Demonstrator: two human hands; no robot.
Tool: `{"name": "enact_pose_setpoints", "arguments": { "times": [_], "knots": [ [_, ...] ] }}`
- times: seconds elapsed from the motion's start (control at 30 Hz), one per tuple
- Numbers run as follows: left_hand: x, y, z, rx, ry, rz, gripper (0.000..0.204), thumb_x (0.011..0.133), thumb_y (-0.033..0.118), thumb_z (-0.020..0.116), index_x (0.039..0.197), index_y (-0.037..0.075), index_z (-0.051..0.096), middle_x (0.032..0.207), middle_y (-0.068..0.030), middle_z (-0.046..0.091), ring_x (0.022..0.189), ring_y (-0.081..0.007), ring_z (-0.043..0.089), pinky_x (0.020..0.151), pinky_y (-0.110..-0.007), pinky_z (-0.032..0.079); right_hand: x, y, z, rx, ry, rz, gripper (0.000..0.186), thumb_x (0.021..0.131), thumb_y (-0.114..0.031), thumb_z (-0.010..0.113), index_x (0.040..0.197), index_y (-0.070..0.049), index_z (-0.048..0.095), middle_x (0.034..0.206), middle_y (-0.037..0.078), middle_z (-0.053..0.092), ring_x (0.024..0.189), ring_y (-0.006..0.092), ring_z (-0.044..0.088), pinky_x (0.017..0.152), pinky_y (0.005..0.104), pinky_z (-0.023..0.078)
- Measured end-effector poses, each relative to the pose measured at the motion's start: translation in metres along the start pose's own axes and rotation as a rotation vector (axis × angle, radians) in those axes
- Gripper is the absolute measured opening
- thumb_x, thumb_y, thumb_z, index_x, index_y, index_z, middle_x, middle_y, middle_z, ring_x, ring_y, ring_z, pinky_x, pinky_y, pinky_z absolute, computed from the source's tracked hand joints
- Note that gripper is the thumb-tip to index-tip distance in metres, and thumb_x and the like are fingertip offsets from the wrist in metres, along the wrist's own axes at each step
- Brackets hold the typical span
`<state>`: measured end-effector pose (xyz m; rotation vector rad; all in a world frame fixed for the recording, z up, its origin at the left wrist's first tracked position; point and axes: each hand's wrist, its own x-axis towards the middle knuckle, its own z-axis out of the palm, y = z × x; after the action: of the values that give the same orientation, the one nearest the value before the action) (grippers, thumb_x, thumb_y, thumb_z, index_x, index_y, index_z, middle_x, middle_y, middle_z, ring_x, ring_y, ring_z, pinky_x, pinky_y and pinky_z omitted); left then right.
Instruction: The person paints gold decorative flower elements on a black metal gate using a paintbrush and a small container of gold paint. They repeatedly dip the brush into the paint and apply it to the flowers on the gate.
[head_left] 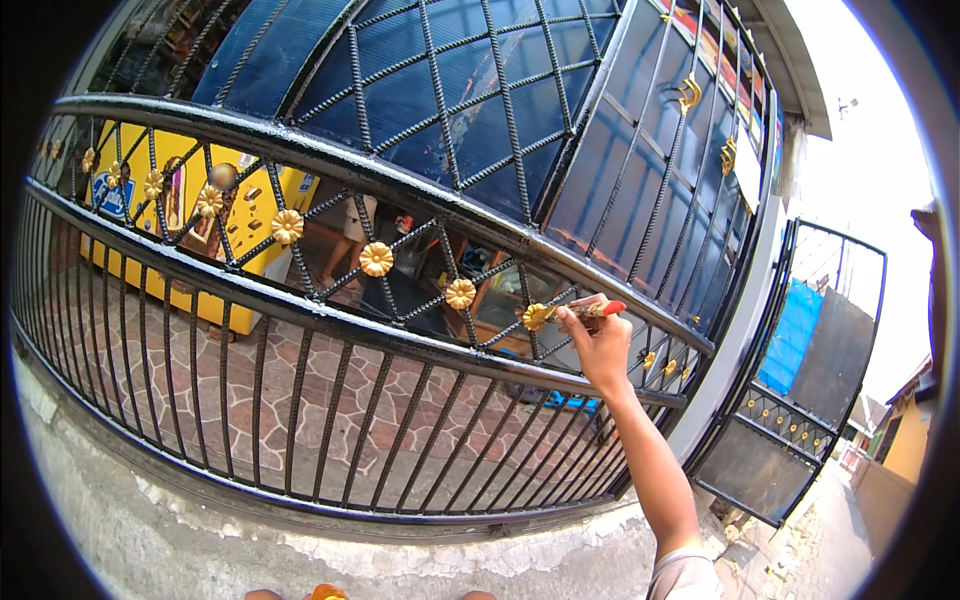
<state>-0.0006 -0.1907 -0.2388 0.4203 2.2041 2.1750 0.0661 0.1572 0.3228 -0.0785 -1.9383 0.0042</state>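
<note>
My right hand point(600, 345) is raised to the fence, its fingers pinched round a paintbrush point(592, 310) with a red handle end. The brush's bristles meet a gold flower ornament point(536, 317) on the black metal fence point(420, 345). More gold flowers run leftward along the same band, among them a nearby one point(460, 293) and another point(376, 259). Twisted bars cross in diamonds around them. At the lower edge an orange thing point(328, 592) is cut off, with bits of skin beside it; I cannot tell what it is. My left hand does not show.
Behind the fence stand a yellow chest freezer point(270, 270) and a person's legs point(350, 240) on a stone-patterned floor point(300, 390). Dark blue panels point(480, 110) rise above the rail. A black gate leaf point(790, 400) juts out at the right, beside a lane.
</note>
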Motion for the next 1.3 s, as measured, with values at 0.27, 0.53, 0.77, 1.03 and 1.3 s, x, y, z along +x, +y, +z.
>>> {"name": "enact_pose_setpoints", "arguments": {
  "times": [0.27, 0.53, 0.77, 1.03, 1.3],
  "knots": [
    [-0.002, 0.015, -0.004, -0.111, -0.020, -0.024, 0.078, 0.069, 0.015, 0.096, 0.135, -0.003, 0.058, 0.121, -0.0176, 0.069, 0.110, -0.0265, 0.067, 0.100, -0.040, 0.055, -0.002, 0.000, 0.003, -0.002, -0.027, 0.034, 0.025, 0.097, -0.019, 0.077, 0.099, 0.002, 0.065, 0.080, 0.008, 0.075, 0.071, 0.0131, 0.074, 0.053, 0.0254, 0.056],
    [0.000, 0.014, -0.004, -0.033, -0.017, -0.031, 0.076, 0.072, 0.011, 0.094, 0.137, -0.004, 0.056, 0.123, -0.0173, 0.068, 0.112, -0.0266, 0.066, 0.101, -0.040, 0.053, -0.003, -0.012, -0.013, 0.266, 0.127, 0.187, 0.023, 0.096, -0.018, 0.078, 0.095, 0.001, 0.066, 0.079, 0.008, 0.074, 0.069, 0.0122, 0.073, 0.051, 0.0239, 0.054],
    [-0.001, 0.005, -0.002, -0.040, -0.007, -0.018, 0.077, 0.073, 0.010, 0.094, 0.138, -0.003, 0.054, 0.126, -0.0171, 0.066, 0.115, -0.0263, 0.064, 0.103, -0.039, 0.052, -0.031, -0.003, -0.009, 0.360, 0.133, 0.015, 0.026, 0.095, -0.011, 0.078, 0.115, 0.002, 0.066, 0.104, 0.011, 0.074, 0.090, 0.0139, 0.072, 0.065, 0.0270, 0.064],
    [0.001, -0.001, -0.003, -0.020, 0.008, 0.023, 0.077, 0.072, 0.012, 0.095, 0.137, -0.002, 0.056, 0.124, -0.0169, 0.066, 0.115, -0.0267, 0.064, 0.103, -0.040, 0.052, -0.035, 0.023, -0.019, 0.157, 0.022, -0.091, 0.024, 0.091, -0.002, 0.079, 0.113, 0.004, 0.074, 0.105, 0.013, 0.076, 0.089, 0.0151, 0.073, 0.070, 0.0270, 0.063],
    [0.002, 0.000, -0.001, -0.022, -0.016, -0.010, 0.077, 0.072, 0.012, 0.095, 0.136, -0.002, 0.056, 0.125, -0.0170, 0.065, 0.116, -0.0265, 0.063, 0.104, -0.040, 0.051, -0.032, 0.025, -0.033, -0.050, -0.060, -0.341, 0.027, 0.082, 0.007, 0.081, 0.108, 0.001, 0.077, 0.104, 0.015, 0.077, 0.091, 0.0218, 0.074, 0.079, 0.0316, 0.060]
  ]
}}
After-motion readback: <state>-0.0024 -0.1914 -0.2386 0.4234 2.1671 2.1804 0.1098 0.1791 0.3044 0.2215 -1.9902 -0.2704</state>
